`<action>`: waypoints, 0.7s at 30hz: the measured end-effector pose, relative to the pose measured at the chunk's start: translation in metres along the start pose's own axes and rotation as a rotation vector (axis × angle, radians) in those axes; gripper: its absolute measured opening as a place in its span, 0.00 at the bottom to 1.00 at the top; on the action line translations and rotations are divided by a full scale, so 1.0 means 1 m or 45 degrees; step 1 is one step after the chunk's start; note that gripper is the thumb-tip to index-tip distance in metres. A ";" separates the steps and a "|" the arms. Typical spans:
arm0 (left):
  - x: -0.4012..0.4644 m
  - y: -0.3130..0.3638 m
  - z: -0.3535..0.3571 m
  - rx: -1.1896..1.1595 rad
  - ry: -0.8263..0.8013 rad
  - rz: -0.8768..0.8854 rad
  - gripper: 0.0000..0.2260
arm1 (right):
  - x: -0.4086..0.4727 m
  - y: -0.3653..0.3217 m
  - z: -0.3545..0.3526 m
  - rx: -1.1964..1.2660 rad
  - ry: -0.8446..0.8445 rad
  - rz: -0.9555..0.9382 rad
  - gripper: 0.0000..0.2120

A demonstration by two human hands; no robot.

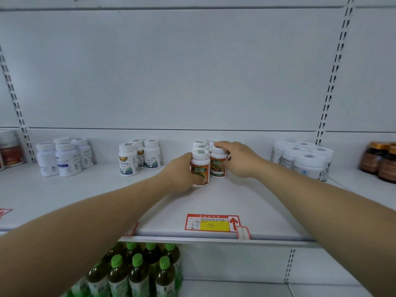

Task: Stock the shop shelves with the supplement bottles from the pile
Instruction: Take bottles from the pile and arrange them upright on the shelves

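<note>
Hands [182, 171] around upright bottles [200, 168]

White shelf [225, 202], orange-label bottles [218, 163], white bottles [64, 157], price tag [212, 223]

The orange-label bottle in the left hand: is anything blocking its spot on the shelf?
Nothing visible does. The left hand already holds the orange-label bottle at the group's front, beside the bottle under the right hand.
</note>
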State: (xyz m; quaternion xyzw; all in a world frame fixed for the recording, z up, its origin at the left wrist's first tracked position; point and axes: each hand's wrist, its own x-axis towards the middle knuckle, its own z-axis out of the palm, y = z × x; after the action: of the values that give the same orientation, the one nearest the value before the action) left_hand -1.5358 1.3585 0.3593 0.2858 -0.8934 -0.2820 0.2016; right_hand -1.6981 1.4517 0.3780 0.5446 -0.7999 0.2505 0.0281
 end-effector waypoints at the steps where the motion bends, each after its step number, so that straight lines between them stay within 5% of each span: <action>1: 0.000 0.000 0.000 -0.005 -0.003 -0.002 0.28 | 0.000 -0.001 0.000 -0.007 -0.007 -0.004 0.28; 21: -0.006 0.023 -0.049 0.145 -0.123 0.081 0.32 | -0.034 -0.018 -0.061 -0.350 -0.001 0.209 0.33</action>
State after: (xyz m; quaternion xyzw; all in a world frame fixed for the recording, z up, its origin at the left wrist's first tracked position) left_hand -1.5151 1.3584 0.4101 0.2544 -0.9253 -0.2379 0.1504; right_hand -1.6825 1.5019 0.4274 0.4685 -0.8685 0.1397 0.0814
